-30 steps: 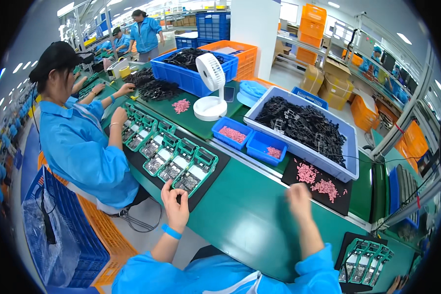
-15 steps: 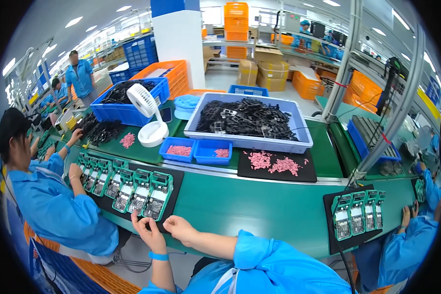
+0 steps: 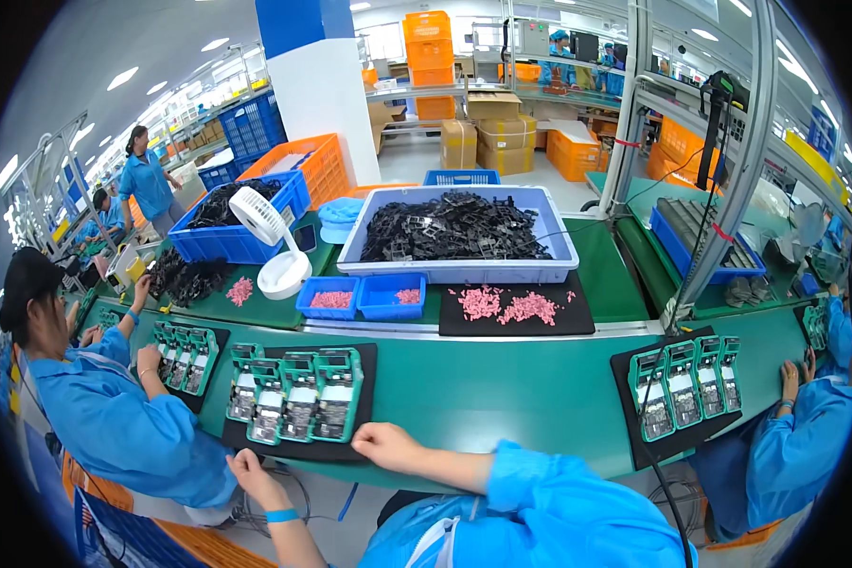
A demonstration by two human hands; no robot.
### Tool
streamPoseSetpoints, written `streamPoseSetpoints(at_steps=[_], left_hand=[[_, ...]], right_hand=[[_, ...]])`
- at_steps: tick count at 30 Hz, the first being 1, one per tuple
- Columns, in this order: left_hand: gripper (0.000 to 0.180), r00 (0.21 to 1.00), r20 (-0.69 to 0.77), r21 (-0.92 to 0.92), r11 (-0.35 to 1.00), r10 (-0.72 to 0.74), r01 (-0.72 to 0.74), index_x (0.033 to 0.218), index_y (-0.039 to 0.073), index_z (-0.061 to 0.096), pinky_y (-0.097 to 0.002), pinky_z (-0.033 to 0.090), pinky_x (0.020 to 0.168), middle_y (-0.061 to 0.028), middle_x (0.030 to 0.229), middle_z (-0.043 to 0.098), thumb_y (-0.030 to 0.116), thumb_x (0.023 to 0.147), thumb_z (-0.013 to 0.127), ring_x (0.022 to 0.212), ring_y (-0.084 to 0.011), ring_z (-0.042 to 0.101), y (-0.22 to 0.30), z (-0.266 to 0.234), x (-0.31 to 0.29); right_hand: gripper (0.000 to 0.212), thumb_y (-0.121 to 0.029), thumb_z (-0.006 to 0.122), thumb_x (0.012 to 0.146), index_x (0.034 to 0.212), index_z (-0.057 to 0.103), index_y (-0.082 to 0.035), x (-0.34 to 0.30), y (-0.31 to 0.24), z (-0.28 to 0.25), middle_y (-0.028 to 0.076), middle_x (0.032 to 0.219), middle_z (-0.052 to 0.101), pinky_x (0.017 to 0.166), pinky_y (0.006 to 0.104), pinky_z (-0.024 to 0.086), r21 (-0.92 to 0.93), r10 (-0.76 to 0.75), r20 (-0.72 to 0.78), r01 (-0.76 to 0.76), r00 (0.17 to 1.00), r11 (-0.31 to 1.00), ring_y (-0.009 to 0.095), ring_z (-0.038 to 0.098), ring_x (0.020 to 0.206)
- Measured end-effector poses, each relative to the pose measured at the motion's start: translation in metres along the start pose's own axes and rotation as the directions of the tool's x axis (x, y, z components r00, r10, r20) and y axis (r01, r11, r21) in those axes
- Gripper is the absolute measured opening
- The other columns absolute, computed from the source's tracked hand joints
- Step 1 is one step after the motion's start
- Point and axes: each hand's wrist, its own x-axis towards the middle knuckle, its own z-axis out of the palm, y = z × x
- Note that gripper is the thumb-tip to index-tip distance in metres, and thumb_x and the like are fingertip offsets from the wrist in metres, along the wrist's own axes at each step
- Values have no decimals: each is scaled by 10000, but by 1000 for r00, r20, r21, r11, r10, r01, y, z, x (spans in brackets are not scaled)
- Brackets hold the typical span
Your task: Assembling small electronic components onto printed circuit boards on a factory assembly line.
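Four green plastic frames holding circuit boards [image 3: 300, 402] stand side by side on a black mat [image 3: 367, 379] at the bench's near edge. Closed over the mat's near right corner is my right hand [image 3: 385, 446]. My left hand [image 3: 256, 478] has its fingers curled together just below the mat's near left edge; whether they grip the mat is hard to see. A blue band [image 3: 282, 516] circles my left wrist.
A co-worker [image 3: 114, 379] sits at left by another mat of green frames [image 3: 187, 358]. More frames [image 3: 683, 383] rest on a mat at right. Beyond are small blue bins [image 3: 391, 310], pink pieces [image 3: 528, 308], a white fan [image 3: 284, 275] and a tub [image 3: 577, 260] of black parts.
The mat with the four frames has slid right, away from the co-worker's mat, leaving a gap between them. My hands have spread apart, the left lower, the right onto the mat's corner.
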Motion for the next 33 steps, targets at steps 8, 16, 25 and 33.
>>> streamPoseSetpoints(at_steps=[8,16,25,33], left_hand=[[91,519,688,-37,689,-508,724,889,-4,556,-414,533,849,-130,898,636,69,887,609,953,-284,646,93,-37,-67],[137,-352,850,526,608,-391,595,916,25,580,-224,420,708,16,865,544,152,897,628,794,-51,487,130,18,-170],[306,-749,600,796,305,-282,523,1119,20,521,-208,482,831,-81,1179,568,283,964,546,1049,-102,551,126,131,-290],[254,-722,659,572,763,-211,300,1049,-1,599,-261,466,892,-72,1103,634,232,958,559,1042,-129,579,180,145,-265]], right_hand=[[240,-274,596,887,932,642,-42,-116,35,-136,62,822,645,709,322,502,-59,281,63,-277,958,959,156,603,779],[160,-174,581,857,839,612,-19,-134,52,-235,41,720,594,592,286,466,-169,271,-430,-372,861,913,113,555,667],[157,-159,573,858,826,588,-5,-110,92,-281,180,837,632,745,417,481,-567,-228,-661,-276,715,776,352,614,846],[88,-96,572,869,866,558,-9,-107,97,-284,178,869,605,756,429,473,-621,-342,-624,-180,703,763,363,593,862]])
